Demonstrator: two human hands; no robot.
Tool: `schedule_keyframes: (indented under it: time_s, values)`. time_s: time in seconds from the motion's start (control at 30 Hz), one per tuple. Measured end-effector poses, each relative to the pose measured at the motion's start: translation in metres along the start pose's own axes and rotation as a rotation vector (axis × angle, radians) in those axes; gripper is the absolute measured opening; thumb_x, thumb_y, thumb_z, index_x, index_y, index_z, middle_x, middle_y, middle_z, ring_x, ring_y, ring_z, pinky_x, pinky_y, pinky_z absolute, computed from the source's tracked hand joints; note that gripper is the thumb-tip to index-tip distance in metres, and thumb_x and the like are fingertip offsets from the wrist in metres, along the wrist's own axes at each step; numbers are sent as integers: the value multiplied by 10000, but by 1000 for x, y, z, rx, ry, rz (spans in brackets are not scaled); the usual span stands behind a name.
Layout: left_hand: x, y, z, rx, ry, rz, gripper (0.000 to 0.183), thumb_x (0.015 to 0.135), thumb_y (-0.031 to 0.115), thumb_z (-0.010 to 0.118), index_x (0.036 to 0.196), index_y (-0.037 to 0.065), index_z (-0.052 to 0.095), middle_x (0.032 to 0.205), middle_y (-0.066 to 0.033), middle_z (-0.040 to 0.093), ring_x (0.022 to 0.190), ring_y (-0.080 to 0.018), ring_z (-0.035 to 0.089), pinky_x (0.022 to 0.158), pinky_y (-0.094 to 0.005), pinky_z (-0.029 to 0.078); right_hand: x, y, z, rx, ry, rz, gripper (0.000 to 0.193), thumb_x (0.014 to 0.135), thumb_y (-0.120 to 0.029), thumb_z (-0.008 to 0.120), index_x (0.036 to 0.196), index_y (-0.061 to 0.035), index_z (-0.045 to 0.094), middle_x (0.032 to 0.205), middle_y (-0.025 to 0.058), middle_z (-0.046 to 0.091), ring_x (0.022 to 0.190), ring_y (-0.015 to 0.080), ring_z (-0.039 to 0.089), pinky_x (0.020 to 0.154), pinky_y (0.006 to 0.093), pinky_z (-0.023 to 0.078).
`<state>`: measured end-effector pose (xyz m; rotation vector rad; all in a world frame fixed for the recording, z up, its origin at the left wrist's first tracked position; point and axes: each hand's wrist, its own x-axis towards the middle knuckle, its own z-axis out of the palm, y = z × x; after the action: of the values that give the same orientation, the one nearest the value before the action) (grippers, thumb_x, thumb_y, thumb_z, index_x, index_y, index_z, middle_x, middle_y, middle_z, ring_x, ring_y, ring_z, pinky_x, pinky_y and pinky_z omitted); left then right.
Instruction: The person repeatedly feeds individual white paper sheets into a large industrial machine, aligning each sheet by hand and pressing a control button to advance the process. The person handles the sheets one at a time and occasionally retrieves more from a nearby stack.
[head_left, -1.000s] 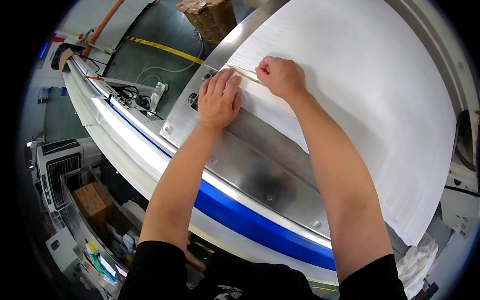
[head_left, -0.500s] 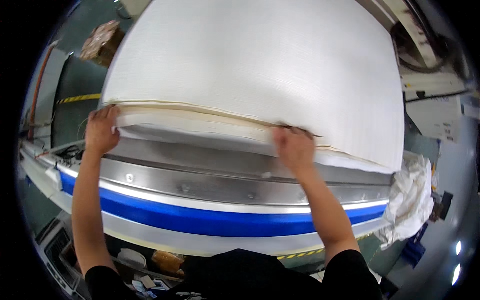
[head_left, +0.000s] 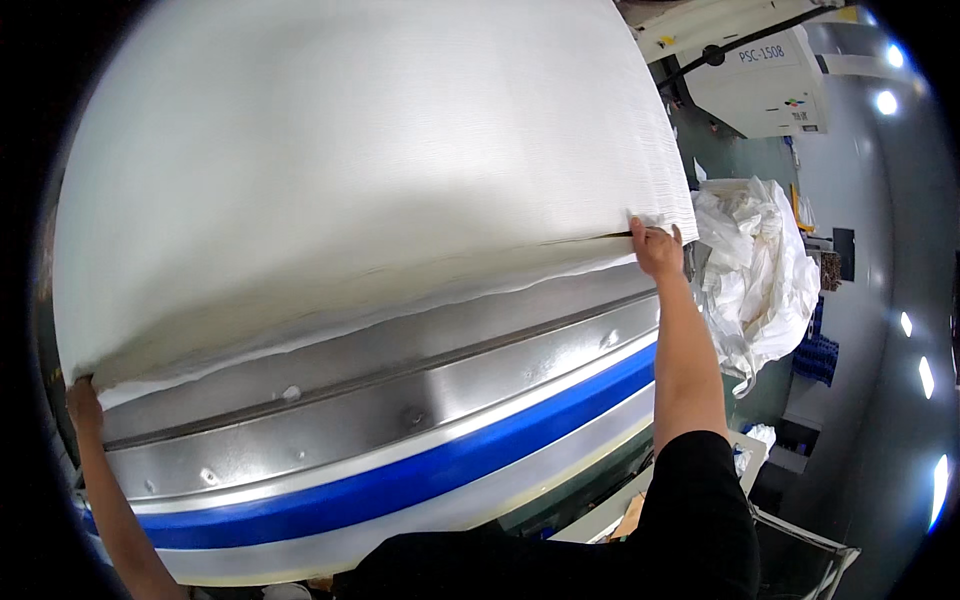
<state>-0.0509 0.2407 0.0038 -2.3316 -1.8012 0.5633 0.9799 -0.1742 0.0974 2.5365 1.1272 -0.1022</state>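
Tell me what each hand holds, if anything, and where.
The left hand touches the white stack at its near left corner, the right hand its near edge by the right corner; whether either truly grips it cannot be told.

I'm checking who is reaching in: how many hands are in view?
2: the left hand at the left end of the white material's near edge, the right hand near its right end. Some fingers are hidden.

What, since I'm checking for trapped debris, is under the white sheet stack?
A grey metal surface shows along the near edge of the white sheet stack; whatever lies farther beneath is covered.
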Motion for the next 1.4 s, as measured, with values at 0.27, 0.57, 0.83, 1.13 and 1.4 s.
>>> schedule_keyframes:
  time_s: [0.27,0.57,0.83,1.13,1.4]
  values:
    - [4,-42,14,345,41,212,258,920,98,449,1132,32,581,1099,-181,613,1014,-343,583,862,-423,460,49,123,12,-255,-287,-112,328,830,-251,525,1096,-85,622,1024,181,659,979,338,623,909,462,451]
    - [-28,17,-71,585,-247,94,392,915,99,414,1298,137,490,1323,-13,519,1241,-181,454,1109,-406,244,30,133,5,-174,-162,57,369,807,-122,572,1159,-215,634,1083,92,663,989,274,629,851,401,502]
    - [-78,41,-199,219,-69,46,344,844,58,489,1146,165,614,1142,-66,637,1068,-272,585,1070,-471,305,-7,189,-73,-95,-82,-83,291,878,-230,484,1106,-170,654,993,158,668,946,344,627,819,428,478]
    - [-192,22,-172,328,-536,124,351,798,25,489,1083,162,642,1064,-74,657,1060,-253,590,1086,-483,288,-110,232,-42,-346,-320,-181,330,761,-131,584,1080,-172,658,985,127,671,949,318,623,837,423,488]
    - [-254,54,-100,629,-1045,298,279,730,99,614,992,147,699,1091,-87,662,1092,-258,592,1041,-474,347,-178,218,17,-574,-569,-379,199,820,-194,539,923,-164,706,872,109,685,832,286,656,763,423,512]
